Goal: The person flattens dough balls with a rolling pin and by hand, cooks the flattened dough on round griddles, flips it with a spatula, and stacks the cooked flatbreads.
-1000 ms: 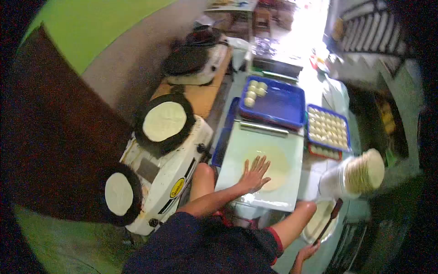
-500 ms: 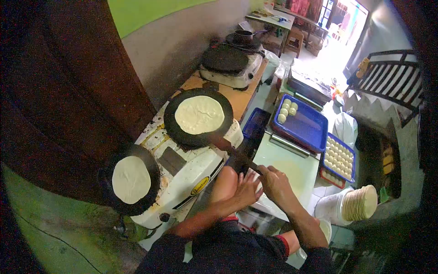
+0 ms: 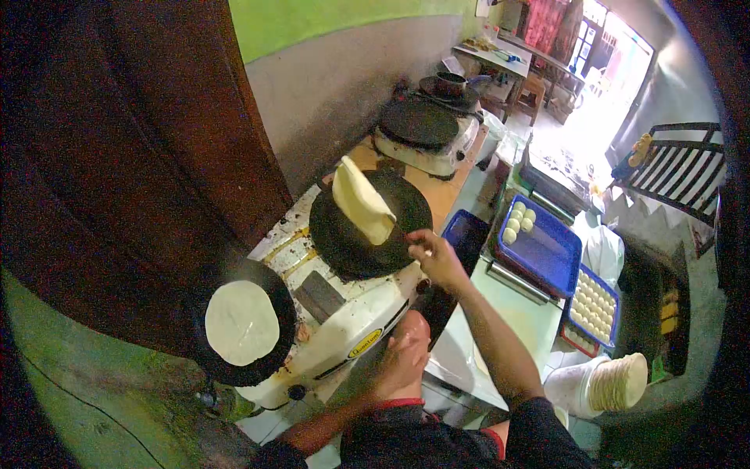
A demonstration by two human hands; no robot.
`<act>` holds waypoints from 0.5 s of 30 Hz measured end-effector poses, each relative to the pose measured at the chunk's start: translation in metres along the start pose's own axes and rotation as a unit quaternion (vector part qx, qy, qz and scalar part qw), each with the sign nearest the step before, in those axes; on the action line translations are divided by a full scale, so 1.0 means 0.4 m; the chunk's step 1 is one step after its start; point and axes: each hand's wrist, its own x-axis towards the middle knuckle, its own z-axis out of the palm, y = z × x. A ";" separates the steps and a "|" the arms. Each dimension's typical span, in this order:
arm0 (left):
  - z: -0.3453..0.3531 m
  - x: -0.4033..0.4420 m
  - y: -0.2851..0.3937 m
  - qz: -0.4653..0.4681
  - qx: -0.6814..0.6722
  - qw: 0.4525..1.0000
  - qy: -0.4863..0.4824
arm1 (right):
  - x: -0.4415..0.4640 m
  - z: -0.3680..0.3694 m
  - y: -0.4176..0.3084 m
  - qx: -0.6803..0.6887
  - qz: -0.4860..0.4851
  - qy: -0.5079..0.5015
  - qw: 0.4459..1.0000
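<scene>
My right hand [image 3: 439,262] is closed around the handle of a dark spatula [image 3: 401,232], whose blade is hidden behind the flatbread. That pale round flatbread [image 3: 362,205] is raised and tilted, folding at its edge, over a black griddle [image 3: 410,207]. My left hand [image 3: 402,358] lies on my knee, its fingers stretched out and holding nothing. On the nearer left griddle [image 3: 284,301], a second flatbread [image 3: 242,323] lies flat. Both griddles sit on a white gas stove [image 3: 344,340].
A blue tray [image 3: 551,254] carries several dough balls; another tray [image 3: 616,319] is full of them. Stacked flatbreads [image 3: 619,383] lean out of a white bucket [image 3: 574,388]. Farther back stands another stove [image 3: 441,160] with a dark griddle [image 3: 418,123]. A rolling pin [image 3: 519,283] lies beside the blue tray.
My right hand has moved up and left toward the griddle with the spatula. The flatbread there, flat before, is now lifted and tilted. My left hand has settled on the knee.
</scene>
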 end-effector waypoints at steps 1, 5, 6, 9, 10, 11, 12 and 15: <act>0.010 0.005 -0.013 0.006 -0.016 1.000 -0.009 | 0.007 -0.013 0.010 -0.061 -0.062 0.018 0.996; -0.068 0.155 -0.037 0.019 -0.028 0.994 -0.104 | -0.067 -0.005 0.034 -0.241 -0.034 -0.113 0.963; -0.149 0.195 -0.002 -0.040 -0.023 0.987 -0.151 | -0.126 -0.007 0.057 -0.212 -0.069 -0.067 0.973; -0.315 0.308 -0.016 -0.023 -0.010 0.998 -0.061 | -0.301 -0.112 0.012 -0.212 -0.050 -0.055 0.974; -0.338 0.364 -0.073 -0.052 -0.003 0.998 -0.030 | -0.344 -0.158 0.003 -0.200 -0.030 -0.049 0.978; -0.387 0.415 -0.080 -0.084 0.015 0.996 -0.019 | -0.369 -0.207 -0.024 -0.207 -0.009 -0.060 0.976; -0.407 0.485 -0.120 -0.088 0.112 0.990 0.003 | -0.394 -0.247 -0.004 -0.238 0.008 -0.056 0.970; -0.359 0.605 -0.325 -0.041 0.349 0.934 0.060 | -0.405 -0.332 -0.020 -0.278 0.082 -0.057 0.955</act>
